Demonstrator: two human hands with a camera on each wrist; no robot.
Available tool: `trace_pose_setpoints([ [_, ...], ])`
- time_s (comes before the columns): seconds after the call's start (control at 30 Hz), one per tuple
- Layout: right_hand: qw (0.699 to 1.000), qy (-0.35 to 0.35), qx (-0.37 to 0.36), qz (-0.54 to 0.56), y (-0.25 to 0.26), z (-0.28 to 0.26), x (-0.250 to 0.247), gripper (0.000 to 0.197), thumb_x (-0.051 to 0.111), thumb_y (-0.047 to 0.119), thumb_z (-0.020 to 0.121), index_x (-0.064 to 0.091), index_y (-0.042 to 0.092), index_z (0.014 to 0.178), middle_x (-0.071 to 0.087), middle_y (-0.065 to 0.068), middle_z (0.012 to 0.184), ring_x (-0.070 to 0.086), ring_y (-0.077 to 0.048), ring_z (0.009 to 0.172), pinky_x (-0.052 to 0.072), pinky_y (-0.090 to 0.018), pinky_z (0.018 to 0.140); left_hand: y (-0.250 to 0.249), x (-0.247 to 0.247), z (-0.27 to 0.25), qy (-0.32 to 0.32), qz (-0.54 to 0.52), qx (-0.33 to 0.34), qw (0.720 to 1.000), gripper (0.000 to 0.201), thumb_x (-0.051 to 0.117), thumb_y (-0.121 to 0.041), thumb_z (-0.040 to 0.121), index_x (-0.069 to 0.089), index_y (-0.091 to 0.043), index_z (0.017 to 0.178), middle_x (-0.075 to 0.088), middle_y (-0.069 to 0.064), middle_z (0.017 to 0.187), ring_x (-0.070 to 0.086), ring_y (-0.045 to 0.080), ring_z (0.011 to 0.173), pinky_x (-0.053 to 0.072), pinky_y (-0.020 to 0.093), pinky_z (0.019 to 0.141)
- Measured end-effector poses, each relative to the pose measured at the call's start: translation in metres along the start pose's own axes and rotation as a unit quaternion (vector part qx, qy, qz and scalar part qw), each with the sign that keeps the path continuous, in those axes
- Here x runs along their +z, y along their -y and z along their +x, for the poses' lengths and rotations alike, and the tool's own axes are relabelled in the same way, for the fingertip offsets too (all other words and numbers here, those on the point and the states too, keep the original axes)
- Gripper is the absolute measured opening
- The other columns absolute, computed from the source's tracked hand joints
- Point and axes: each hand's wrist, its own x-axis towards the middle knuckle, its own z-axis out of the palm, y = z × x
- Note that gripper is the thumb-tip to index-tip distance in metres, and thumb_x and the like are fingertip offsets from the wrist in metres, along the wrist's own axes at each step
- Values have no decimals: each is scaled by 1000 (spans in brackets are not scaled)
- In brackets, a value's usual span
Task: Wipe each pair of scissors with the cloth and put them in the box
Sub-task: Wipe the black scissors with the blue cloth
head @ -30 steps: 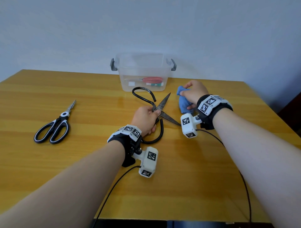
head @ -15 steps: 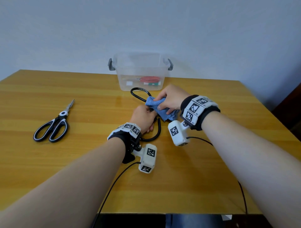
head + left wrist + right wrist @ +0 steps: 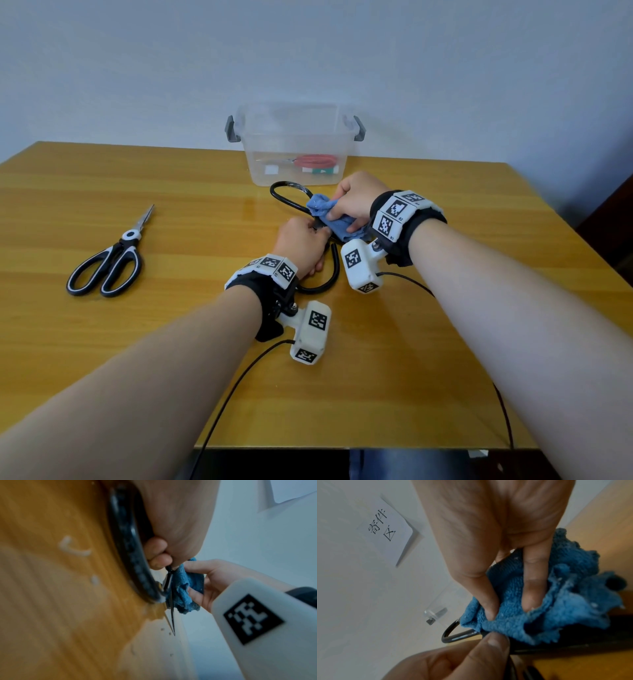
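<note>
Mid-table: left hand (image 3: 301, 245) gripping black-handled scissors (image 3: 291, 200), right hand (image 3: 354, 202) pinching cloth (image 3: 334, 219) around blades. Box (image 3: 294, 147) apparently holding one red-handled pair; black-and-white scissors (image 3: 109, 262) untouched.

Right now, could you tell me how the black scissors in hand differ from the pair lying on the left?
The black scissors have thin bare loop handles; the black-and-white scissors have thick padded ones. The left hand holds the black scissors while the right hand presses the cloth on them; the black-and-white scissors lie untouched, closed. Both are outside the box.
</note>
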Motion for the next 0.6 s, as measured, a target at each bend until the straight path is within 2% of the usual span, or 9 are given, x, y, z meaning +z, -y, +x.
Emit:
trace_pose_setpoints([
  [0.13,1000,-1,8,3,2,7,-1,22,85,11,78,63,14,80,65,-8,86,70,-31,69,65,-47,70,1,0,0,-2,-5,-1,1000,31,53,-25,104,60,-9,78,57,8,44,43,17,28,35,21,34],
  [0.3,1000,-7,13,5,1,16,-1,25,81,11,82,57,14,80,59,-7,85,67,-30,69,65,-45,67,1,1,2,-3,1,-4,1000,33,54,-25,104,57,-9,76,56,8,44,43,17,29,35,20,34],
  [0.43,1000,-21,16,14,-4,22,-4,27,79,9,83,54,15,78,56,-8,85,66,-30,71,64,-49,72,0,1,2,2,3,-7,1000,32,54,-27,105,59,-9,79,57,7,44,44,17,29,36,21,35],
  [0.53,999,-50,15,2,-8,27,-9,30,75,8,86,49,15,72,55,-9,81,69,-33,70,63,-50,72,0,2,3,7,4,-14,1000,29,54,-28,105,64,-5,90,57,6,44,44,15,28,35,20,34],
  [0.6,995,-92,23,-28,-15,30,-15,28,71,8,86,49,15,70,59,-7,77,73,-36,79,63,-52,76,-1,1,2,7,2,-19,1000,29,55,-29,105,64,-3,102,56,6,44,43,14,26,34,18,33],
])
